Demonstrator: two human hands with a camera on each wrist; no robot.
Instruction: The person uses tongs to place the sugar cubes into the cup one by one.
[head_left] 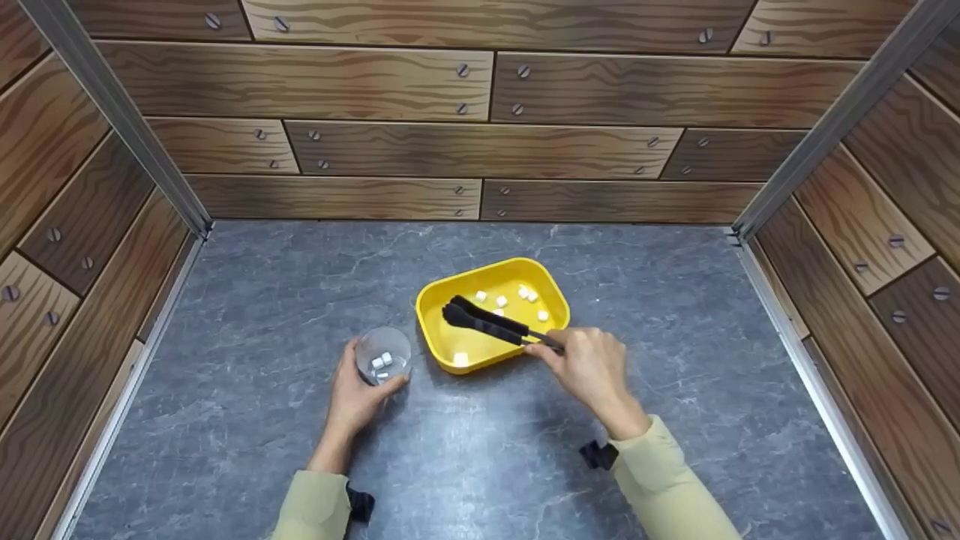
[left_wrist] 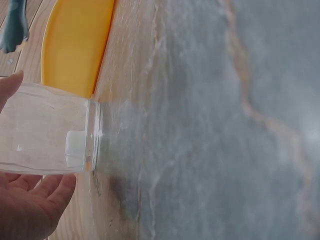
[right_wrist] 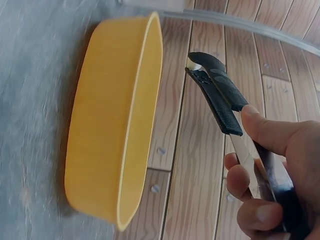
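Observation:
My left hand (head_left: 358, 397) holds a clear cup (head_left: 384, 345) upright on the floor of the booth, thumb and fingers on opposite sides. A few small white cubes (head_left: 382, 361) lie at its bottom. To the right of the cup stands a yellow tray (head_left: 442, 352) with several loose white cubes (head_left: 502, 301) in it. Black-tipped tongs (right_wrist: 220, 95) are gripped in my right hand (head_left: 596, 367), their tips raised over the tray's left part. Between those tips, the right wrist view shows a small white piece (right_wrist: 193, 65).
Wood-patterned panels (head_left: 480, 150) rise at the back and on both sides, joined by grey metal corner posts (head_left: 120, 112). Underneath everything lies a grey marbled surface (head_left: 262, 300). The cup and the tray stand close together, with a narrow gap between them.

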